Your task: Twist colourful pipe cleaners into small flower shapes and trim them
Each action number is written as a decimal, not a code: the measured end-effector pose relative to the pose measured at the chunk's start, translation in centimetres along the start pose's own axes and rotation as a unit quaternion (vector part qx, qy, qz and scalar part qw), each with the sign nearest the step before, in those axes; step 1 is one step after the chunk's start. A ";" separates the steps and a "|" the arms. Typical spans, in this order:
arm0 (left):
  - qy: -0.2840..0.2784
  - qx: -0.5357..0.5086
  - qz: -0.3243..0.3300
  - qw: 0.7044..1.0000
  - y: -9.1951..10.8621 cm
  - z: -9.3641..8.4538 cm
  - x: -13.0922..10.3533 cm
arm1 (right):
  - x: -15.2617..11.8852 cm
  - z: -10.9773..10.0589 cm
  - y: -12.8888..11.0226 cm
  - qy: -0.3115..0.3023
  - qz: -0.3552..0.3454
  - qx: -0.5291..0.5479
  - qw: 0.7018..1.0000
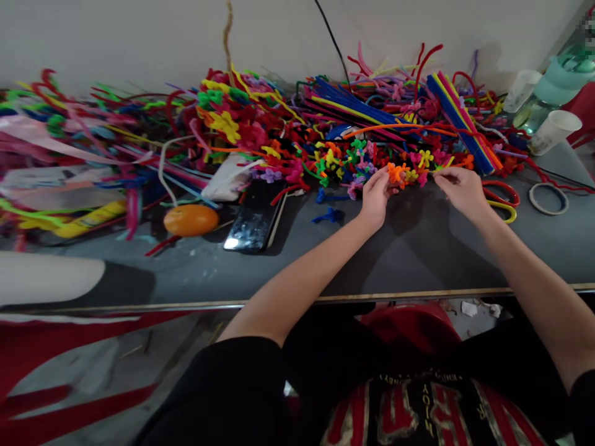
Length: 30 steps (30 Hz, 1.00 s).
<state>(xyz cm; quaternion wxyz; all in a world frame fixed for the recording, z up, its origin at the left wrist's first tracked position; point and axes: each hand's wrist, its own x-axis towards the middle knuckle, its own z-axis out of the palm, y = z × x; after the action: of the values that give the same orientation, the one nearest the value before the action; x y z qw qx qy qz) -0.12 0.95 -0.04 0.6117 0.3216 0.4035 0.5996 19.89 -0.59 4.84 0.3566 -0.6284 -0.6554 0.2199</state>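
The orange fuzzy flower sits just right of my left hand, pinched at its fingertips over the tabletop; I see no clear long axis. My right hand is farther, across a small gap, fingertips together, on what I cannot tell. Coloured flowers lie beyond.

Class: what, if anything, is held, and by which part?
Left hand: an orange flower, seemingly by its left edge. Right hand: pinched, but anything in it is too small to tell.
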 end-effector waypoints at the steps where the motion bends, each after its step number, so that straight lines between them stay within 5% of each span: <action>1: -0.003 -0.014 -0.014 1.000 0.2 0.0 -0.1 | -0.2 -1.2 -0.3 -0.026 -0.016 -0.061 0.998; 6: -0.036 -0.004 -0.019 0.999 0.4 -0.1 -0.8 | -2.0 -7.5 -0.3 -0.090 -0.007 -0.384 0.919; 9: -0.057 0.049 0.023 0.997 -0.1 -0.3 -1.0 | -2.9 -9.9 1.2 -0.168 0.044 -0.459 0.871; 14: -0.069 0.104 0.079 0.989 -0.1 -0.5 -0.7 | -2.4 -10.5 3.9 -0.203 0.001 -0.435 0.877; 19: -0.056 0.126 0.081 0.987 0.4 -0.3 -0.8 | -2.0 -10.1 4.0 -0.226 0.021 -0.434 0.872; 24: -0.077 0.135 0.082 0.984 0.6 -0.2 -1.2 | -2.7 -10.5 2.5 -0.151 0.104 -0.427 0.886; 27: -0.106 0.140 0.076 0.981 0.8 -0.2 -1.4 | -2.4 -10.3 2.2 -0.108 0.171 -0.289 0.936; 30: -0.107 0.148 0.070 0.981 1.1 -0.2 -1.5 | -2.1 -9.5 2.0 -0.151 0.252 -0.012 0.956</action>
<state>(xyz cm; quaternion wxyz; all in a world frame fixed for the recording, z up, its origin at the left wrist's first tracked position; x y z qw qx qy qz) -0.73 -0.45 1.04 0.5535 0.4983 0.3964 0.5369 28.21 -3.95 9.12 0.1793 -0.7367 -0.5244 0.3873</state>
